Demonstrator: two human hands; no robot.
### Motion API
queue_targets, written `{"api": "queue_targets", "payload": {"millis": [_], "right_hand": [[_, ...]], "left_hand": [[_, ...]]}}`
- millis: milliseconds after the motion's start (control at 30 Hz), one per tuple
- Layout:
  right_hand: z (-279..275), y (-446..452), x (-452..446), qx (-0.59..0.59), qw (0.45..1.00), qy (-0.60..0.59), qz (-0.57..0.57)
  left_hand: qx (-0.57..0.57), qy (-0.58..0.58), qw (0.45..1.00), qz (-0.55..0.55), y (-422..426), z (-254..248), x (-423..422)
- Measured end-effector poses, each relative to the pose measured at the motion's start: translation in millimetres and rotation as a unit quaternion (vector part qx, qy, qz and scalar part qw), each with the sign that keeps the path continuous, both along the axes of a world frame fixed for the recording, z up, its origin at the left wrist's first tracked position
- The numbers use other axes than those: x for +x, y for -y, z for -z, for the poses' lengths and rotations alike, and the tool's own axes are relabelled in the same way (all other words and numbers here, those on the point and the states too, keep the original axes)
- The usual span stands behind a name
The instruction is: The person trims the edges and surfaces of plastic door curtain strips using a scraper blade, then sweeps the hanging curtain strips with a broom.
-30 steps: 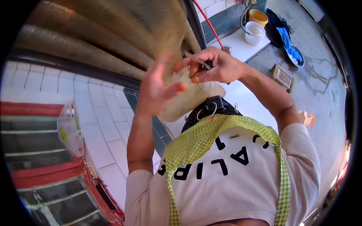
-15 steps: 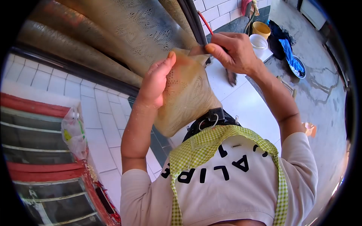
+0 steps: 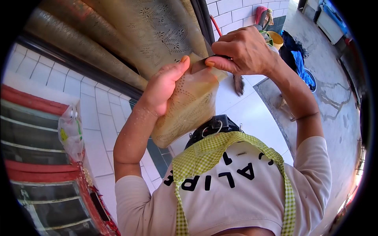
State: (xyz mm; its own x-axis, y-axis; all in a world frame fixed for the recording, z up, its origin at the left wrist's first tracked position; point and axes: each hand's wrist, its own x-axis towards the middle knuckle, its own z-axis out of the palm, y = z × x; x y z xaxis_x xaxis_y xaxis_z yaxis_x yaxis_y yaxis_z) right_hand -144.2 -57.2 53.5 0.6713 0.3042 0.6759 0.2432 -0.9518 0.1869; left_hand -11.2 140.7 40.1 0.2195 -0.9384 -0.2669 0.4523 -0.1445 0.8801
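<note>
A gold-brown curtain (image 3: 157,31) with a punched flower pattern hangs at the upper left. Its loose lower end (image 3: 189,106) bulges out in front of my chest. My left hand (image 3: 165,84) is closed on this curtain cloth, thumb pointing up. Close to that thumb, my right hand (image 3: 246,51) pinches a flat, dark, blade-like piece (image 3: 200,66), thumb on its near side. The piece lies against the top of the cloth, and my fingers hide its other end, so its exact kind is unclear.
White wall tiles (image 3: 94,106) and a red-framed window (image 3: 39,173) with a hanging plastic bag (image 3: 71,133) are at left. A white ledge (image 3: 252,114) lies below my hands. Beyond are a yellow bucket (image 3: 277,39), blue cloth (image 3: 301,65) and a dark brush-like tuft (image 3: 238,84).
My right hand has come down slightly and turned, its back now more toward me. The blade-like piece sits lower on the cloth. My left hand still grips the curtain; the view has shifted slightly.
</note>
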Motion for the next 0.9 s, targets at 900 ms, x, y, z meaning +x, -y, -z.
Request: {"api": "queue_targets", "payload": {"millis": [900], "right_hand": [[15.7,6.1,-11.7,0.002,0.996,-0.078,-0.045]], "left_hand": [[-0.008,0.031,0.999,0.019,0.2,-1.4,-1.7]]}}
